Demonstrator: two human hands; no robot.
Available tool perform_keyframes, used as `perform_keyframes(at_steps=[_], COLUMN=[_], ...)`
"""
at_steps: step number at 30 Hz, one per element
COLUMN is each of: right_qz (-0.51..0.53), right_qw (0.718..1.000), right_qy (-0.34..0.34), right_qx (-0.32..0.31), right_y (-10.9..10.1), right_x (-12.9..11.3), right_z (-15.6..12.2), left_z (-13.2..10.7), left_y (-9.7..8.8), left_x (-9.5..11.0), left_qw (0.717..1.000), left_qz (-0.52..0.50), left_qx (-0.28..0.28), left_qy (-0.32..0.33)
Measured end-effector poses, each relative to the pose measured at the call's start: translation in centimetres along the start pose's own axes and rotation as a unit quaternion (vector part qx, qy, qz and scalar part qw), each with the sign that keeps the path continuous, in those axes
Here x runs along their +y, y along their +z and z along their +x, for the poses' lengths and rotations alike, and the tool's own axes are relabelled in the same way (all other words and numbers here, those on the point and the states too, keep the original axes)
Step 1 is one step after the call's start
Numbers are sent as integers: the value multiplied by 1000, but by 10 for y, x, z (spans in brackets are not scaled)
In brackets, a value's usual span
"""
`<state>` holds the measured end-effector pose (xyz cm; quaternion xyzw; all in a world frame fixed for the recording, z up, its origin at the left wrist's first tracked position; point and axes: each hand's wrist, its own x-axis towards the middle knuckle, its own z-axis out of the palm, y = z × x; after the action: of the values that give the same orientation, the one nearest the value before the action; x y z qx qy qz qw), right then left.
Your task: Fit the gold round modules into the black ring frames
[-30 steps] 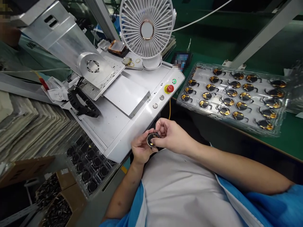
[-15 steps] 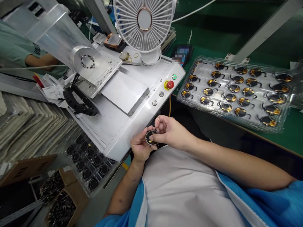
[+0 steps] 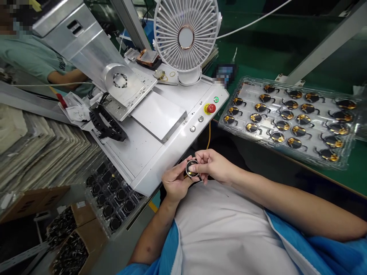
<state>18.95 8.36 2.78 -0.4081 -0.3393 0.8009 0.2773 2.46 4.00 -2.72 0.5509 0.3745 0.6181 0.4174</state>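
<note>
My left hand [image 3: 175,185] grips a small round watch case [image 3: 191,173] in front of my belly, its fingers around the left side and rim. The case has a pale metallic ring, a dark inside and a bit of gold colour. My right hand [image 3: 215,166] is closed at its right side, the thumb pressed onto the dark inside and the other fingers curled around the edge. The hands hide part of the case. Just beyond them is the front edge of a white machine [image 3: 155,172].
A clear tray [image 3: 258,139] of round dark-and-gold discs with black tails lies right. The machine carries a red emergency button [image 3: 211,109] and a fan [image 3: 186,38]. At left are a tray of black rings [image 3: 107,211], cardboard boxes [image 3: 93,233] and a co-worker's arm [image 3: 64,76].
The view has shifted, so the scene sits lower and further right. My right fingers have come down around the case's edge; the thumb stays on its inside.
</note>
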Motion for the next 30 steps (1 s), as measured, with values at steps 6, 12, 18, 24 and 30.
perform_keyframes(at_steps=[6, 12, 18, 24, 30], right_qz=[-8, -128, -116, -122, -178], right_qw=[1000, 980, 956, 951, 972], right_qy=[-13, -110, -155, -207, -150], right_qx=[-1, 101, 222, 195, 26], right_y=[7, -3, -19, -12, 0], right_x=[1, -39, -100, -92, -46], right_z=[5, 31, 72, 57, 1], left_z=[-2, 7, 21, 20, 16], left_y=[-2, -3, -6, -3, -1], left_x=[1, 14, 38, 39, 35], left_qw=[1000, 989, 997, 992, 979], left_qz=[1, -88, -46, 119, 197], left_qx=[21, 110, 25, 42, 50], left_qy=[7, -42, -60, 20, 32])
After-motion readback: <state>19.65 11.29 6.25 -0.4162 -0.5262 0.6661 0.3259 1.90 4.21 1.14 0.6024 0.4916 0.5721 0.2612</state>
